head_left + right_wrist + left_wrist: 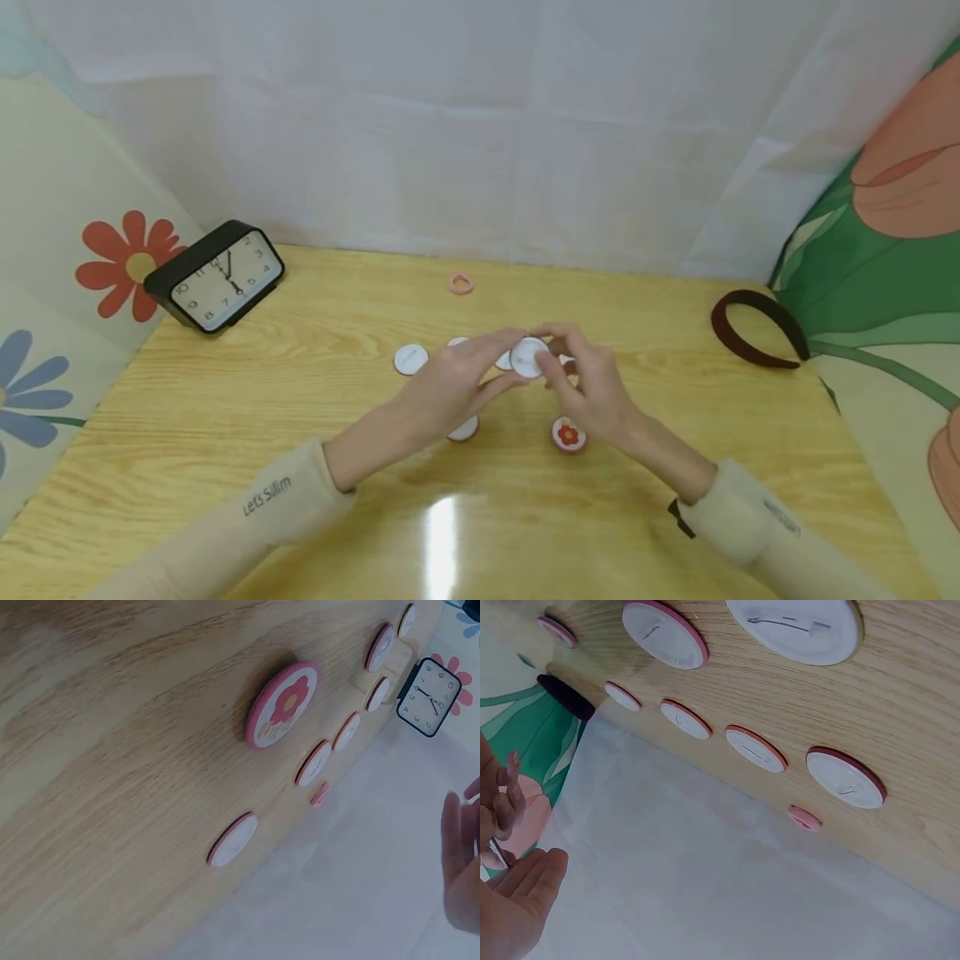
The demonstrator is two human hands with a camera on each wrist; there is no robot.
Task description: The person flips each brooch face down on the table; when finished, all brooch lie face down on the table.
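Note:
Both hands meet over the middle of the table at a round pin badge (528, 357), its white back with the pin facing up. My right hand (596, 383) pinches its right side, thumb across the back and fingers behind. Around its left rim, my left hand (450, 367) holds it with fingers at the top edge and thumb at the bottom. A badge with a red flower (569, 434) lies face up below the right hand. More badges lie white back up, one left of the hands (411, 359) and another partly hidden under the left wrist (463, 428).
A black clock (217, 279) stands at the back left. A small pink ring-like piece (461, 283) lies near the white cloth backdrop (480, 150). The dark headband (757, 329) is at the right edge. In the left wrist view, several badges, one of them large (799, 630), lie spread out.

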